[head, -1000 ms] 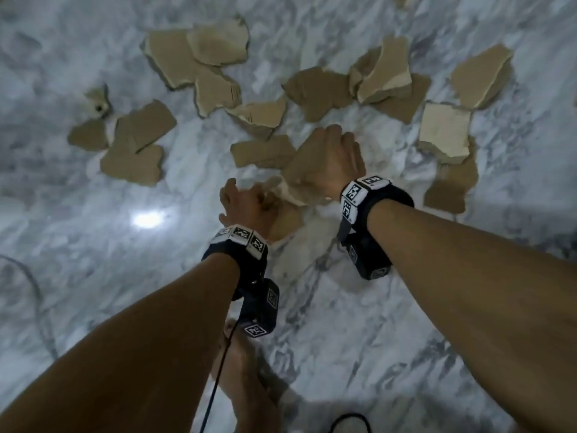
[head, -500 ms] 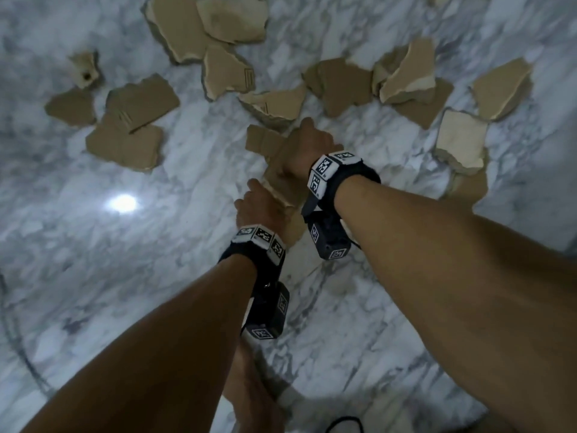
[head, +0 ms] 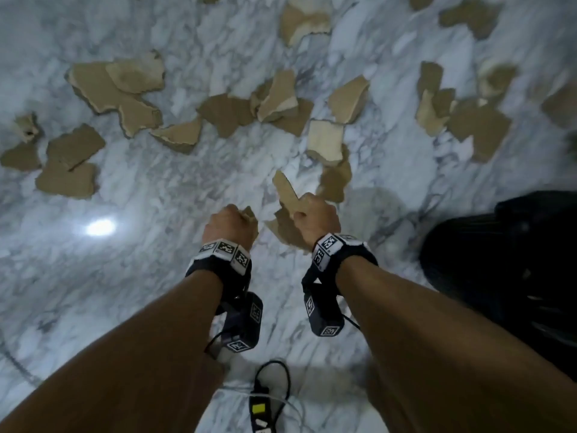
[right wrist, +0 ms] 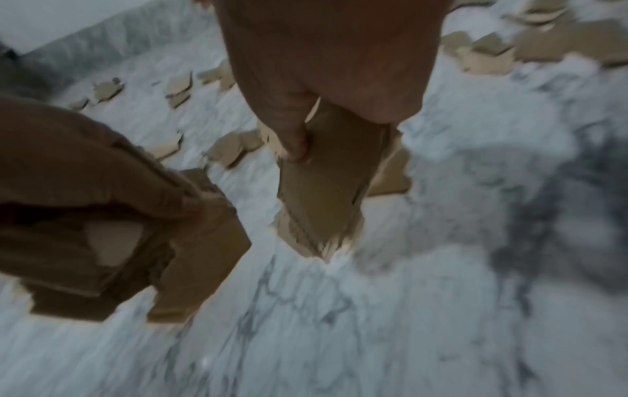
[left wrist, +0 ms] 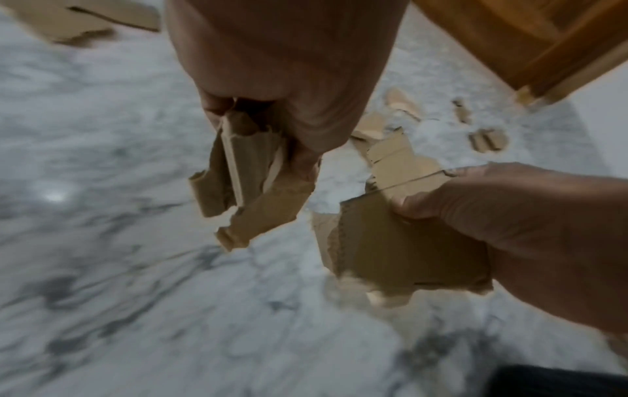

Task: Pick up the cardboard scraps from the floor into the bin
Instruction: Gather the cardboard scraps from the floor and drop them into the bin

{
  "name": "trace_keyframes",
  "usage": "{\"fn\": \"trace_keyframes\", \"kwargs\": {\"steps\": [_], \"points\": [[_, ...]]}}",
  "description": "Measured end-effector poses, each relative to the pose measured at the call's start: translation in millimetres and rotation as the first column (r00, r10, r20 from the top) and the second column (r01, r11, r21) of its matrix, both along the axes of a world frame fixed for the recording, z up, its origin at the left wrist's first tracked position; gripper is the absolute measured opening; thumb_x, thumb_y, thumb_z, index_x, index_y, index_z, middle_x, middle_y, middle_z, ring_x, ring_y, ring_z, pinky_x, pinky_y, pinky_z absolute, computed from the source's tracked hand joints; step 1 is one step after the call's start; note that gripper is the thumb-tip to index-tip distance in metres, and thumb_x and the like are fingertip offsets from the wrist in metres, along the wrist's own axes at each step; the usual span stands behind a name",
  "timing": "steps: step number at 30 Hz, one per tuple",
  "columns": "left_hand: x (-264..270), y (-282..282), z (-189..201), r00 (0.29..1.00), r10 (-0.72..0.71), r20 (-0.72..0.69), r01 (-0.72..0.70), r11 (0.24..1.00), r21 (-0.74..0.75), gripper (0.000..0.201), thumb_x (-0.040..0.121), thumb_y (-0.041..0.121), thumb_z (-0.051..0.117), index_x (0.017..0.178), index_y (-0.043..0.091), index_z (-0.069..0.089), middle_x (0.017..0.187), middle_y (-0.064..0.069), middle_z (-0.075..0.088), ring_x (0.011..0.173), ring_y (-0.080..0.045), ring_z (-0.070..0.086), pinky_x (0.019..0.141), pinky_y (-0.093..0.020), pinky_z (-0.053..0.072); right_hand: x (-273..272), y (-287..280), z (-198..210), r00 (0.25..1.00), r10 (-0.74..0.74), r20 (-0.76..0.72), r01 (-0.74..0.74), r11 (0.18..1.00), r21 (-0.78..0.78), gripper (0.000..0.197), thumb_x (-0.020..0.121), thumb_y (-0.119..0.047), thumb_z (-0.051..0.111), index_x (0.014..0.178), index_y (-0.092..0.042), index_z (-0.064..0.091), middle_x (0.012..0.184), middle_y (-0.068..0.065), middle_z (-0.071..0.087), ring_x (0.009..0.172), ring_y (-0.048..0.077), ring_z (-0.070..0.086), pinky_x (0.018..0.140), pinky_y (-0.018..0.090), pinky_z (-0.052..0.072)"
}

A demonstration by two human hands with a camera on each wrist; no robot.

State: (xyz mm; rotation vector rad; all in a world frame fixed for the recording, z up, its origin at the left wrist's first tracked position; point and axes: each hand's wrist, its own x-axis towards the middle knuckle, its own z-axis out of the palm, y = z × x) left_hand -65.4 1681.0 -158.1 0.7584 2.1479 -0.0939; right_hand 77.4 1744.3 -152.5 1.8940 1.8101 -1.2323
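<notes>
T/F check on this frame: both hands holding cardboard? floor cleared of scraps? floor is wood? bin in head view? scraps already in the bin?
1. Both hands hold cardboard. True: the left hand grips a bunch of scraps, and the right hand grips a larger torn piece.
2. The floor is cleared of scraps. False: many loose scraps still lie on it.
3. The floor is wood. False: the floor is white marble with grey veins.
4. The bin shows in the head view. True: a black bin sits at the right edge.
5. The held pieces are already in the bin. False: both hands hold them above the floor, left of the bin.
</notes>
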Motion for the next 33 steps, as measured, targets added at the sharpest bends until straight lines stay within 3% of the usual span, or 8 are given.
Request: {"fn": "trace_keyframes", "kwargs": {"steps": [3,6,9,13,19,21,26,33], "points": [[69.1,50.4,52.5,0.999,-0.026,0.032,0.024,0.998,0.059,0.035,0.091,0.039,0.046,0.106,0.01,0.058,0.103,-0.018,0.067,0.092,-0.039,0.065,0.077,-0.037,0.055,63.2,23.1,48.3,0.981,-0.183,-0.064,0.187,0.981,0.051,0.018,0.091,-0.039,0.054,0.101,-0.024,0.053,0.1,0.015,0.066,0.094,0.035,0.063,0.073,0.038,0.048],[147.6,102.0,106.4,0.994,-0.068,0.087,0.056,0.988,0.142,0.034,0.091,0.032,0.05,0.116,0.011,0.054,0.113,-0.019,0.064,0.105,-0.038,0.062,0.083,-0.039,0.05,130.7,44.8,107.8,0.928,-0.35,-0.131,0.368,0.917,0.155,0.05,0.086,-0.068,0.045,0.082,-0.019,0.045,0.075,0.011,0.065,0.068,0.032,0.063,0.061,0.04,0.052],[226.0,140.0,155.7,0.983,-0.157,0.097,0.124,0.95,0.288,0.036,0.089,0.034,0.051,0.116,0.011,0.053,0.112,-0.019,0.064,0.105,-0.039,0.061,0.081,-0.038,0.049,203.3,62.9,156.1,0.902,-0.411,-0.133,0.432,0.854,0.291,0.039,0.091,-0.049,0.044,0.092,-0.011,0.053,0.073,0.01,0.063,0.067,0.034,0.062,0.054,0.036,0.047],[326.8,164.3,200.6,0.956,-0.245,0.16,0.173,0.913,0.369,0.037,0.09,0.037,0.054,0.116,0.011,0.052,0.107,-0.015,0.066,0.099,-0.036,0.064,0.075,-0.037,0.05,298.9,68.7,187.8,0.851,-0.521,-0.064,0.509,0.789,0.346,0.024,0.094,-0.031,0.052,0.1,-0.009,0.055,0.093,0.017,0.066,0.085,0.038,0.062,0.061,0.031,0.035],[420.9,140.1,181.9,0.9,-0.333,0.283,0.251,0.924,0.288,0.038,0.092,0.036,0.052,0.116,0.008,0.044,0.113,-0.019,0.063,0.1,-0.039,0.062,0.075,-0.042,0.05,390.8,35.0,186.1,0.774,-0.628,0.083,0.579,0.754,0.31,0.016,0.093,-0.022,0.051,0.104,-0.011,0.058,0.093,0.018,0.064,0.089,0.037,0.062,0.065,0.032,0.039],[429.3,128.6,172.9,0.891,-0.31,0.331,0.24,0.942,0.234,0.046,0.091,0.043,0.051,0.118,0.007,0.041,0.119,-0.019,0.059,0.108,-0.04,0.058,0.076,-0.04,0.043,398.0,22.4,179.2,0.762,-0.637,0.121,0.588,0.757,0.284,0.019,0.094,-0.025,0.05,0.107,-0.014,0.059,0.101,0.018,0.067,0.093,0.036,0.063,0.07,0.035,0.045],[412.9,107.4,156.3,0.898,-0.307,0.316,0.256,0.947,0.191,0.063,0.09,0.054,0.05,0.128,0.005,0.039,0.132,-0.018,0.052,0.121,-0.038,0.051,0.096,-0.048,0.046,384.1,6.8,164.6,0.8,-0.575,0.17,0.521,0.807,0.278,0.027,0.094,-0.027,0.049,0.115,-0.015,0.059,0.116,0.013,0.063,0.106,0.035,0.06,0.079,0.036,0.045],[262.2,107.2,164.7,0.948,-0.161,0.275,0.123,0.981,0.15,0.069,0.092,0.055,0.045,0.141,0.007,0.034,0.145,-0.013,0.043,0.132,-0.033,0.043,0.105,-0.046,0.039,268.4,23.9,173.8,0.908,-0.401,0.118,0.359,0.892,0.275,0.032,0.098,-0.027,0.044,0.127,-0.017,0.054,0.13,0.01,0.052,0.113,0.034,0.055,0.09,0.041,0.046]]}}
